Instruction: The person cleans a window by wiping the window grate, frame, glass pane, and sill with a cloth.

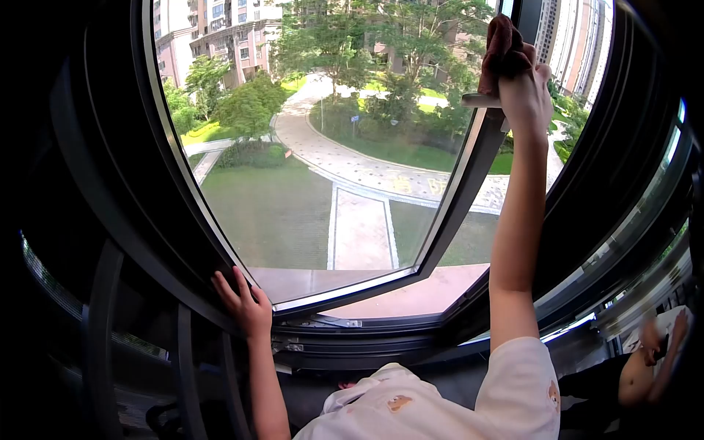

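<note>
My right hand [529,94] is raised high at the upper right, closed on a dark reddish-brown cloth [503,45]. The cloth lies against the upright edge of the open window sash [469,165]. Just below it, a pale window handle [480,100] sticks out to the left. Low on the left, my left hand [249,306] rests with fingers spread on the dark window frame [209,260], near the sash's lower corner. Nothing shows in that hand. The window glass [293,213] fills the space between my two hands.
The sash stands ajar, with a metal stay [337,321] at its bottom. Dark vertical bars [187,367] stand at the lower left. At the lower right another person [638,374] sits with hands raised. Outside, far below, are a paved path [359,227], lawn and trees.
</note>
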The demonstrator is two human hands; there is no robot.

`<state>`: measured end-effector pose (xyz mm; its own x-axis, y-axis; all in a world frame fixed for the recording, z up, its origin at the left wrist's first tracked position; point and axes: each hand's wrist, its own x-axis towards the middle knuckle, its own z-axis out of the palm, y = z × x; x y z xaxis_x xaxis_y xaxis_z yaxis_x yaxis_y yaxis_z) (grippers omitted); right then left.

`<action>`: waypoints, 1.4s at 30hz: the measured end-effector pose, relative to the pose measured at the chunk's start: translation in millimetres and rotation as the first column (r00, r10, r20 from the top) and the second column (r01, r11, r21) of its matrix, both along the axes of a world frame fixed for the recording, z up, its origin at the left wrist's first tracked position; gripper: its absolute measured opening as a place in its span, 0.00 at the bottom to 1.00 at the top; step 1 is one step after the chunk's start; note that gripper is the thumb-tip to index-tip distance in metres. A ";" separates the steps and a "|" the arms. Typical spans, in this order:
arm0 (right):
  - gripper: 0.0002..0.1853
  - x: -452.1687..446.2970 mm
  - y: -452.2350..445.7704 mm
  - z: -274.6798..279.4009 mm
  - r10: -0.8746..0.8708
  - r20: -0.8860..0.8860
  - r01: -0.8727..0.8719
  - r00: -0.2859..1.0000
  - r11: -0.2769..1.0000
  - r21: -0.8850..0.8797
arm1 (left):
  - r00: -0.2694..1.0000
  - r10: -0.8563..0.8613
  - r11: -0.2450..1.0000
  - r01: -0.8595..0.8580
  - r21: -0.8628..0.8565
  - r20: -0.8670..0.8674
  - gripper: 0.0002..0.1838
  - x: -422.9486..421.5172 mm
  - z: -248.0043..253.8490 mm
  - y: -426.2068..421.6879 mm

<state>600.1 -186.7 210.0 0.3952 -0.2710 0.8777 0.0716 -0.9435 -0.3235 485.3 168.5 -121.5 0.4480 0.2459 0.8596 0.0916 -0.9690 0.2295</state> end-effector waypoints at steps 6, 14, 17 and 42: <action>0.14 6.6 -0.9 -9.5 -0.059 0.183 0.071 0.981 0.996 -0.058 | 1.000 0.000 1.000 0.001 -0.004 0.011 0.32 0.4 -2.9 1.2; 0.17 -7.3 21.6 -17.4 0.365 0.262 -0.268 0.894 0.901 -0.341 | 0.999 -0.005 1.000 0.005 0.002 0.043 0.32 2.3 -3.4 -0.5; 0.18 -10.9 57.1 -23.5 0.472 0.250 -0.333 0.846 0.832 -0.444 | 0.999 0.002 1.000 -0.002 0.008 0.040 0.32 1.3 -1.9 -3.0; 0.15 24.6 34.7 62.3 0.027 0.530 -0.018 0.847 1.000 -0.023 | 0.996 0.001 0.997 -0.008 -0.081 -0.084 0.35 -11.1 7.5 -9.5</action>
<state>624.7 -152.0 272.3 -0.1263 -0.2514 0.9596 0.2492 -0.9444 -0.2146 474.2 159.0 -113.9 0.5160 0.3155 0.7964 0.1185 -0.9470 0.2984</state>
